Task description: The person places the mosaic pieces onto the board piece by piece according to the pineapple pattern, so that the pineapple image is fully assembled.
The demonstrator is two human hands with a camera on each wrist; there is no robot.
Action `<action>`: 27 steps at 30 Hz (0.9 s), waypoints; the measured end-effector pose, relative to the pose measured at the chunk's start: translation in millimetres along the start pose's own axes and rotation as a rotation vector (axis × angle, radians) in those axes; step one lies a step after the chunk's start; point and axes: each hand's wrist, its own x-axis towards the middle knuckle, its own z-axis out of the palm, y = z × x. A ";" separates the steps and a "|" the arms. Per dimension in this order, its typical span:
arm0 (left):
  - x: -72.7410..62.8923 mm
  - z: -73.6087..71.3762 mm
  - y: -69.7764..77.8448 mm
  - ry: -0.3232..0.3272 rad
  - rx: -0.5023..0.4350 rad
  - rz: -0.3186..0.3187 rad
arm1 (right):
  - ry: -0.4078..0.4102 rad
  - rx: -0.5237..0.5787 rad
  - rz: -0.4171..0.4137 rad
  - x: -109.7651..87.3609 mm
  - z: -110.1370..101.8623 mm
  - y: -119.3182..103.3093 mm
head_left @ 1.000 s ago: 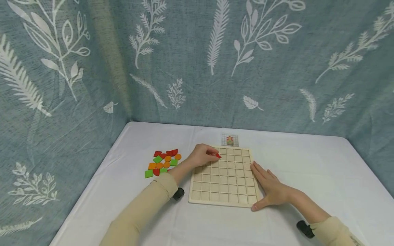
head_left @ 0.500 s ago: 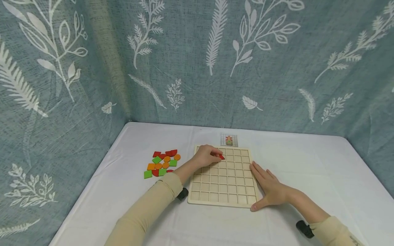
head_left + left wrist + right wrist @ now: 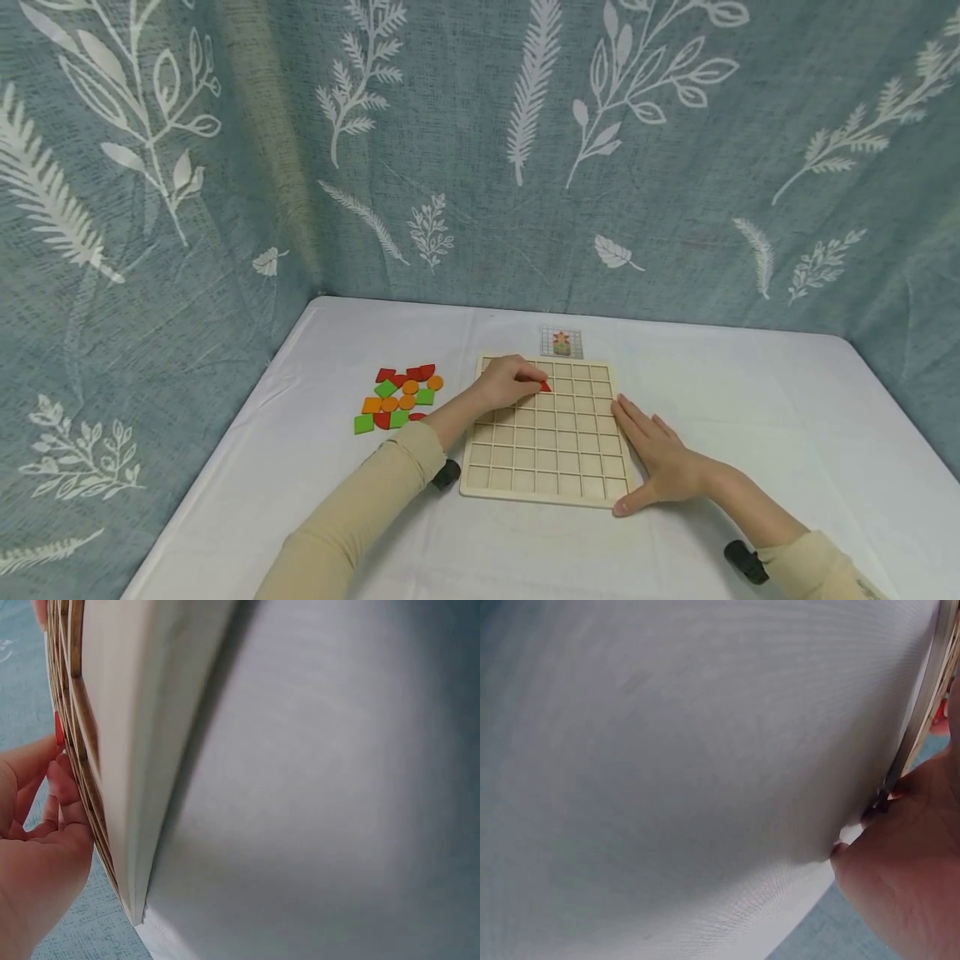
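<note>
A pale wooden board (image 3: 557, 437) with a raised grid lies on the white table. Over its upper part, my left hand (image 3: 510, 382) pinches a small red triangular piece (image 3: 546, 387) between thumb and fingers. In the left wrist view, the red piece (image 3: 59, 729) shows at the fingertips, right against the grid; the fingers hide part of it. My right hand (image 3: 663, 462) is spread along the board's right edge, fingers straight, with the thumb near the lower right corner. The right wrist view shows this hand (image 3: 907, 862) beside the board's side.
Left of the board lie several loose flat pieces: green squares (image 3: 363, 425), orange discs (image 3: 407, 402), an orange square (image 3: 372, 405) and red shapes (image 3: 386, 375). Behind the board is a small gridded picture card (image 3: 561, 342). A patterned blue-green curtain (image 3: 465, 167) hangs behind the table.
My left hand has moved slightly right with the red triangular piece, which now sits lower against a grid cell near the top of the board. My right hand stays at the edge.
</note>
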 end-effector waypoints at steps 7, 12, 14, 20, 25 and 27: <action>1.0 2.1 0.9 0.008 -0.017 -0.024 | 0.002 0.009 0.000 -0.5 1.3 0.5; 2.5 1.7 2.8 0.003 -0.019 -0.033 | 0.004 0.008 0.001 -0.5 0.9 0.6; 2.7 1.9 3.3 0.002 -0.016 -0.030 | 0.003 0.010 0.004 -0.9 0.9 0.5; -0.7 1.3 1.8 0.031 -0.023 -0.018 | 0.001 0.010 -0.013 0.3 1.2 -1.2; -2.5 2.4 -5.6 0.068 -0.163 -0.083 | -0.002 0.005 -0.011 -0.6 2.1 -1.2; -2.1 1.9 -7.3 0.079 -0.240 -0.112 | 0.002 -0.006 -0.001 -2.5 2.4 0.3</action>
